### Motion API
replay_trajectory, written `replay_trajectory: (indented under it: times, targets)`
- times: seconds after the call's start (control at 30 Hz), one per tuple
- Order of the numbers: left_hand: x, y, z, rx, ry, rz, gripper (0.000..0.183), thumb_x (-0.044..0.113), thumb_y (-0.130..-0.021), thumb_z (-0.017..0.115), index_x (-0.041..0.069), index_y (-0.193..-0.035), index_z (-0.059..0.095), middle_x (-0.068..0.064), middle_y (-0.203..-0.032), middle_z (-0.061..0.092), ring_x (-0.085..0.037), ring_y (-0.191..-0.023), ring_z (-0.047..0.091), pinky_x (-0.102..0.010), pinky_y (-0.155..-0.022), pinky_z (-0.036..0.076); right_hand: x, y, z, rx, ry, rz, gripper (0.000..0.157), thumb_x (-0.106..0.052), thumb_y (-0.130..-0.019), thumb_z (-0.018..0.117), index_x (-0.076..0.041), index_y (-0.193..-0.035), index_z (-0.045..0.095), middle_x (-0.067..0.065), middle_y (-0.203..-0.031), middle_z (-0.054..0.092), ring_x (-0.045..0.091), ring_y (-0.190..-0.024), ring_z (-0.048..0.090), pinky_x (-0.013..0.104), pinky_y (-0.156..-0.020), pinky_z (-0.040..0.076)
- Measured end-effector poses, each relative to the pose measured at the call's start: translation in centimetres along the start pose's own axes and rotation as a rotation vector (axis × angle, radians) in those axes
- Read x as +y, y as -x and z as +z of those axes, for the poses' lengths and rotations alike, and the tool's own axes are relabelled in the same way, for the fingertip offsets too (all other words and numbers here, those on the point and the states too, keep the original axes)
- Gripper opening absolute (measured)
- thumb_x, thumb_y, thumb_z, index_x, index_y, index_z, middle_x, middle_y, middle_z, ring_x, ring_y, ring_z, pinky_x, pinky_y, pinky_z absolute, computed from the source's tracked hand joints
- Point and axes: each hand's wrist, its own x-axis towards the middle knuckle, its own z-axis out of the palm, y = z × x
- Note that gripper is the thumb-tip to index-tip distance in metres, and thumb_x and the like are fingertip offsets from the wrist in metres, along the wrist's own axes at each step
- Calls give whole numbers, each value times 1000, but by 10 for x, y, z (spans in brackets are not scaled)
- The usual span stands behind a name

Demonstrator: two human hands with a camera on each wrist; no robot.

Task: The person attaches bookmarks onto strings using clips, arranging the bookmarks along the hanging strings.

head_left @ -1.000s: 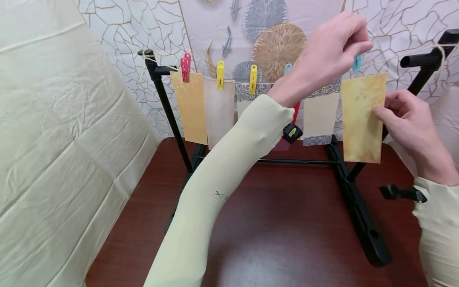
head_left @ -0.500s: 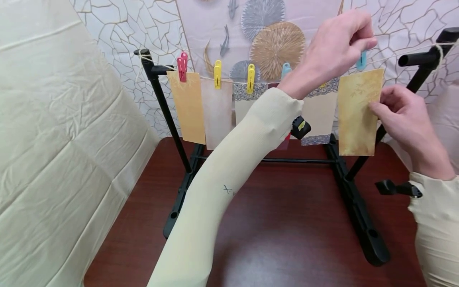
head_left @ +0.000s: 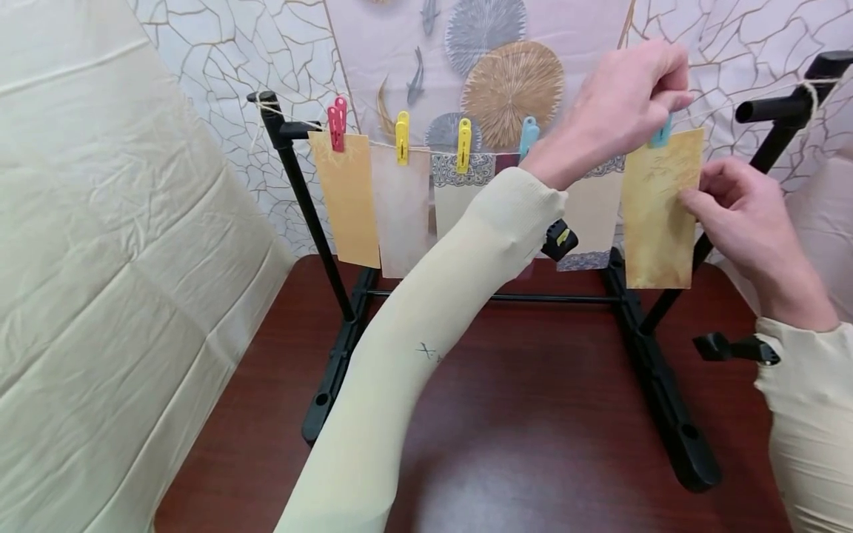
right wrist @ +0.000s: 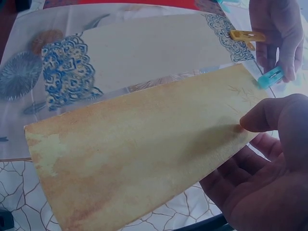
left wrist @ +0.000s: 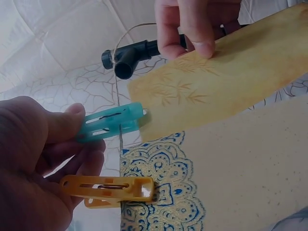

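Note:
My left hand [head_left: 629, 104] pinches a light-blue clothespin [left wrist: 113, 122] between thumb and fingers. The clothespin's tip is right at the top edge of a yellow card [head_left: 661, 215] with a faint bamboo print, at the string. By its right edge, my right hand [head_left: 753, 229] pinches that card between thumb and fingers. Beside it hangs a cream card with blue lace patterns [right wrist: 144, 53], clipped by a yellow-orange clothespin [left wrist: 108, 190]; in the head view my left hand partly covers it.
A string between the posts of a black stand [head_left: 300, 185] bears an orange card [head_left: 346, 207] under a red clothespin [head_left: 337, 126], a pale card [head_left: 402, 215] and others under yellow and blue clothespins. The stand rests on a dark red table [head_left: 520, 414].
The yellow card has shifted slightly up and left in my right hand. My left hand has brought the light-blue clothespin down onto the card's top edge.

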Motion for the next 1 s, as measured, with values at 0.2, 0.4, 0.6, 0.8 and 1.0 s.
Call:
replay_trajectory:
  times: [0.2, 0.4, 0.6, 0.8, 1.0]
  targets:
    - [3, -3, 3, -39, -20, -20, 21, 31, -99, 57, 23, -81, 51, 13, -83, 47, 3, -84, 47, -12, -77, 36, -1, 0, 0, -11, -19, 10, 18, 0, -89, 62, -18, -92, 64, -17, -72, 63, -3, -60, 55, 9, -59, 43]
    - [4, -7, 6, -103, -28, -44, 16, 35, -97, 60, 23, -87, 56, 14, -86, 52, 3, -83, 49, -13, -78, 38, -1, -1, -1, -7, -19, 15, 18, 0, -89, 61, -17, -91, 64, -18, -71, 63, -3, -60, 54, 9, -58, 42]
    - [1, -6, 3, -127, -40, -25, 13, 36, -97, 59, 23, -94, 59, 16, -101, 56, 3, -88, 48, -13, -80, 38, -1, -1, 0, -2, -12, 18, 18, 0, -89, 62, -17, -89, 64, -18, -70, 62, -3, -59, 53, 9, -57, 42]
    - [-1, 0, 1, -159, -76, -12, 16, 39, -100, 52, 26, -108, 58, 18, -117, 55, 1, -90, 46, -14, -82, 37, 1, -2, 1, -8, -34, 25, 19, 1, -89, 61, -18, -92, 64, -18, -73, 64, -4, -61, 57, 8, -60, 45]
    - [-3, 11, 0, -195, -112, 14, 28, 41, -102, 47, 26, -125, 53, 18, -130, 53, 1, -95, 45, -11, -87, 36, 4, 3, -2, -34, -15, 39, 18, -1, -91, 61, -18, -95, 64, -18, -74, 65, -5, -62, 60, 7, -62, 48]
